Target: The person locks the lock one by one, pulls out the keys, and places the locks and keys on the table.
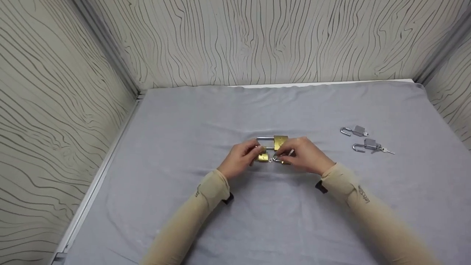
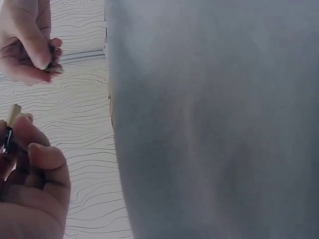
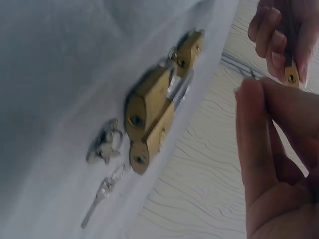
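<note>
My left hand point(image 1: 238, 159) pinches a small brass padlock point(image 3: 291, 74), seen end-on with its keyhole in the right wrist view. Between the fingertips of my right hand point(image 1: 308, 154) is a small silvery metal piece point(image 2: 57, 68); its kind is too small to tell. Under and between both hands lie brass padlocks: a large one point(image 1: 280, 142) with a long shackle pointing left, a small one point(image 1: 262, 158) by my left fingers, and another with its silver shackle point(image 1: 275, 157) partly covered by my right hand. A loose key point(image 3: 102, 194) and a silvery metal cluster point(image 3: 106, 143) lie beside them.
To the right on the grey cloth point(image 1: 228, 110) lie two grey padlocks with their shackles open, one point(image 1: 359, 130) behind the other point(image 1: 370, 144); keys point(image 1: 385, 150) stick out from the nearer one. Patterned walls point(image 1: 257, 40) stand behind and at the sides.
</note>
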`<state>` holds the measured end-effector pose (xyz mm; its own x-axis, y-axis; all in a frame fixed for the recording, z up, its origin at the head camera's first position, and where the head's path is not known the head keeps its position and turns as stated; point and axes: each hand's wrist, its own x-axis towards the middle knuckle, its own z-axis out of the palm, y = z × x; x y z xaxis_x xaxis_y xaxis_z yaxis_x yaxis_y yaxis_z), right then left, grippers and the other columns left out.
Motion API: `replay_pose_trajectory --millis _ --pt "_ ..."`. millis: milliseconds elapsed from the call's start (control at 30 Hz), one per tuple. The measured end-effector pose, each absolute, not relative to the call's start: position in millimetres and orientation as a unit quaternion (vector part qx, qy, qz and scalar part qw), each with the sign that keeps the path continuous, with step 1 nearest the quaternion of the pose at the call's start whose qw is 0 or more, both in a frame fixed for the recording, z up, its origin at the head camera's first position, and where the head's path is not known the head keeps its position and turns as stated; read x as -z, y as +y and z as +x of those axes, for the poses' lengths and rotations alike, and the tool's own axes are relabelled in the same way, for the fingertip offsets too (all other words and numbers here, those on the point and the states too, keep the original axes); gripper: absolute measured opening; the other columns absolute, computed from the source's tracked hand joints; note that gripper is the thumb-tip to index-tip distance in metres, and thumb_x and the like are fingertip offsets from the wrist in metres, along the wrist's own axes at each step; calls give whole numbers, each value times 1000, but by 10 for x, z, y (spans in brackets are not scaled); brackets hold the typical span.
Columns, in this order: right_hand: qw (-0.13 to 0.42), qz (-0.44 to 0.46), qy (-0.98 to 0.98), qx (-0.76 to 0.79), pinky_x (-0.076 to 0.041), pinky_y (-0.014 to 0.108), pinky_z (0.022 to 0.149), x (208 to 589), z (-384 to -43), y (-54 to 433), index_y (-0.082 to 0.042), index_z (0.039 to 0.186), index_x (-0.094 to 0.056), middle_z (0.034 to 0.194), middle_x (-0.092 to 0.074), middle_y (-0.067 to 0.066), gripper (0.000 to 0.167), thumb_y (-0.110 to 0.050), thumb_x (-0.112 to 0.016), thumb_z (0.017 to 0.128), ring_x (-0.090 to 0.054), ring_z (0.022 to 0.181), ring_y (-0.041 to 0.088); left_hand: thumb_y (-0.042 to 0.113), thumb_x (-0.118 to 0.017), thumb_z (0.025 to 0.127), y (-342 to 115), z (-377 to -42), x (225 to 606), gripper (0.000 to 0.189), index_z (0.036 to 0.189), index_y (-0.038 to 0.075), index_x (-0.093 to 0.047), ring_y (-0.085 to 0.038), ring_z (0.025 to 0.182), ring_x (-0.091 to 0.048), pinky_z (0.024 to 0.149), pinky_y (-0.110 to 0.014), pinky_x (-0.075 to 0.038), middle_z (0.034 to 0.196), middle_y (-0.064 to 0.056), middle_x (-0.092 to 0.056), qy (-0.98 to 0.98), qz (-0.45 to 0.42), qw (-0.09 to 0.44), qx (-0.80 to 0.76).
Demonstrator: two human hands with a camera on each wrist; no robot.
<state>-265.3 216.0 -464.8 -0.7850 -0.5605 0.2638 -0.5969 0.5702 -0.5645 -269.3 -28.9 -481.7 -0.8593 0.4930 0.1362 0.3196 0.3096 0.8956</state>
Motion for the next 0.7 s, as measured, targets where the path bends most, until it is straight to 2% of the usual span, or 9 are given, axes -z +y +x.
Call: replay_pose_trajectory --millis 133,300,500,700 --pt "3 342 -887 -309 -57 37 76 4731 -2670 2088 -5 98 -81 92 -78 4 13 -1 -81 86 -70 83 18 28 -57 108 -292 -2687 4851 29 97 3 -65 -6 65 -50 61 -22 -42 75 -1 -54 810 254 97 -520" --pt "-7 346 -883 -317 -59 40 81 4770 -2686 2069 -4 101 -81 94 -79 6 16 1 -80 86 -73 87 20 27 -57 108 -299 -2675 4886 28 96 3 -65 -6 66 -49 60 -22 -41 78 -1 -57 821 235 118 -507" --pt "25 354 -875 -330 -61 35 75 4712 -2659 2068 -5 105 -80 97 -79 6 18 -1 -80 88 -72 83 18 25 -55 109 -298 -2686 4907 27 97 3 -65 -6 66 -49 59 -21 -41 77 6 -55 832 237 131 -485" --pt "56 382 -864 -325 -61 33 73 4689 -2617 1962 -7 110 -78 99 -76 8 22 -4 -81 88 -72 83 18 24 -53 110 -284 -2687 4894 26 99 5 -67 -7 67 -50 61 -22 -41 78 5 -55 836 245 139 -471"
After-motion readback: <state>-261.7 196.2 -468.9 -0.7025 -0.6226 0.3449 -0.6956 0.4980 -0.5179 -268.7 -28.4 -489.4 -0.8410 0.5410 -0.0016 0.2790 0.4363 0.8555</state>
